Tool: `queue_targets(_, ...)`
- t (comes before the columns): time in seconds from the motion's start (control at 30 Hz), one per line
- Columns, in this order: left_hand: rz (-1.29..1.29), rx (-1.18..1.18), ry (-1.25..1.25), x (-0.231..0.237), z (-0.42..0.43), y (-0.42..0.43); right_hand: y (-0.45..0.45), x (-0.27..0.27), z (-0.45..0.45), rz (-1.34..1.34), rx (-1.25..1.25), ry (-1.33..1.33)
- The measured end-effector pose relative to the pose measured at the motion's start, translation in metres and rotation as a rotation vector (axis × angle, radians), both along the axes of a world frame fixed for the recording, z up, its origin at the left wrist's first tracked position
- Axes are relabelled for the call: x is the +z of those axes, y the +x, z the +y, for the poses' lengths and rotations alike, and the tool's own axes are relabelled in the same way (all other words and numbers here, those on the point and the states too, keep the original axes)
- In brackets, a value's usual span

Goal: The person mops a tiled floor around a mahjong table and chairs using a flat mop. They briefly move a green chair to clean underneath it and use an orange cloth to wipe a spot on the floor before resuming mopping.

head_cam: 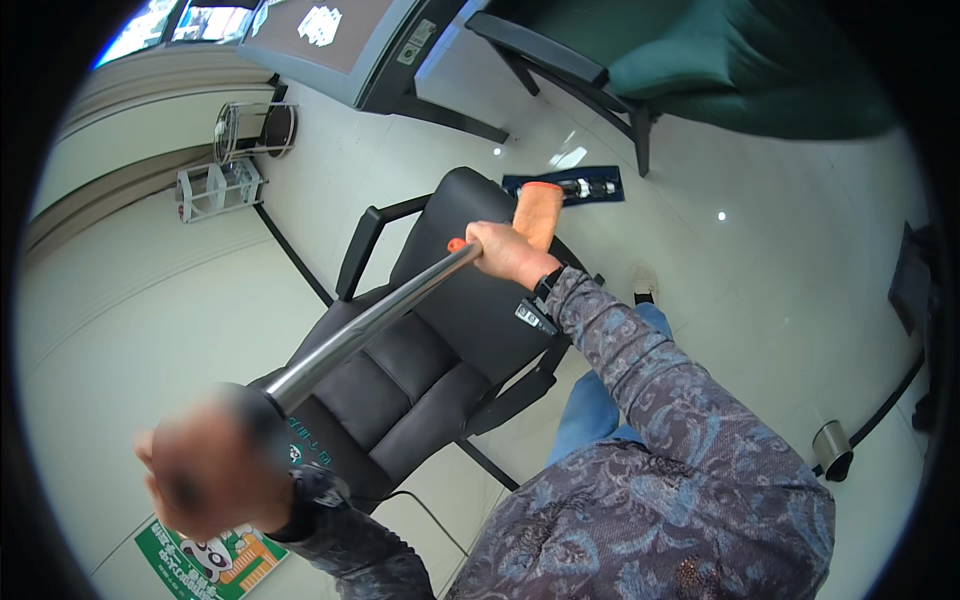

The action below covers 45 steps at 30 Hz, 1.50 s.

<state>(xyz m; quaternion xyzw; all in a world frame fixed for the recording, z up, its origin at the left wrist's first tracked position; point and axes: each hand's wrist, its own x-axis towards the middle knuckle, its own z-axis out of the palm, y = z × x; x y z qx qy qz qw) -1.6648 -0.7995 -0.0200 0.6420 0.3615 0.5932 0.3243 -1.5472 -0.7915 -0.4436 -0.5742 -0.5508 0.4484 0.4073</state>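
Note:
My right hand is closed around the far part of a shiny metal pole. An orange cloth with a brighter edge sticks out above this hand, and a small orange piece shows on its other side. Close to the camera and blurred, my left hand grips the pole's near end by a dark fitting. The pole slants across a black padded office chair with armrests. Beside my right wrist is a dark device with a pale label.
A desk stands ahead, with a green armchair right of it. On the floor lie a dark blue strip with items on it, and a green printed sheet. Metal racks stand left; a metal cylinder is right.

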Motion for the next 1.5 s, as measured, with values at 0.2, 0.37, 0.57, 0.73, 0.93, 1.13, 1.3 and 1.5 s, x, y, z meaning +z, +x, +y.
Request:
queue_targets(0.2,0.223,-0.198,-0.154,-0.001,0.006,-0.061,-0.006,0.014,-0.091,-0.012,0.058,-0.139)
queue_targets(0.37,-0.289,-1.021,-0.468,-0.050,-0.026,-0.086,-0.002,0.001,-0.194,-0.056,-0.113,-0.257)
queue_targets(0.57,-0.397,-0.717,-0.451,-0.125,-0.132,-0.087,-0.015,-0.058,-0.369,-0.157,-0.310,-0.298)
queue_targets(0.73,-0.469,-0.686,-0.698,-0.212,-0.241,-0.082,-0.001,-0.098,-0.519,-0.213,-0.167,-0.718)
queue_targets(0.93,-0.343,-0.667,-0.786,-0.241,-0.307,-0.124,0.012,-0.076,-0.575,-0.306,0.062,-0.898)
queue_targets(1.13,-0.382,-0.727,-0.287,-0.110,-0.270,-0.211,-0.023,0.017,-0.482,-0.349,0.020,-0.349)
queue_targets(1.3,-0.467,-0.572,-0.237,-0.064,-0.319,-0.151,0.021,0.030,-0.407,-0.400,-0.069,-0.164)
queue_targets(1.5,-0.180,-0.535,-0.059,-0.116,-0.383,-0.016,0.096,-0.033,-0.411,-0.419,-0.567,-0.235)
